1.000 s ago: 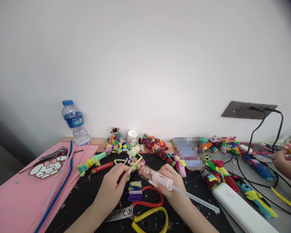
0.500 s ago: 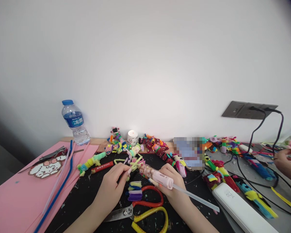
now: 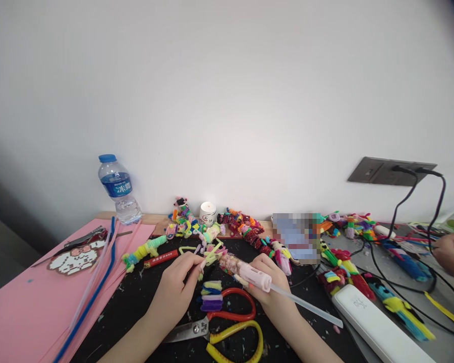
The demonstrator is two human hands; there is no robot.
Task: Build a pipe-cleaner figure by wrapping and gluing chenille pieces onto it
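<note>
Gripped in the right hand (image 3: pixel 272 290), a pink glue gun (image 3: pixel 249 275); yellow-green pipe-cleaner strands (image 3: pixel 212 253) at its nozzle are pinched by the left hand (image 3: pixel 176 287).

A black table (image 3: pixel 136 302) carries pink paper (image 3: pixel 22 307), scissors (image 3: pixel 227 333), a water bottle (image 3: pixel 118 189) and pipe-cleaner figures (image 3: pixel 242 229).

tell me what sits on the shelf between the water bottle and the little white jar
In the head view, between the water bottle and the white jar stands a multicoloured pipe-cleaner figure, close to the jar; the rest is bare wood.
</note>
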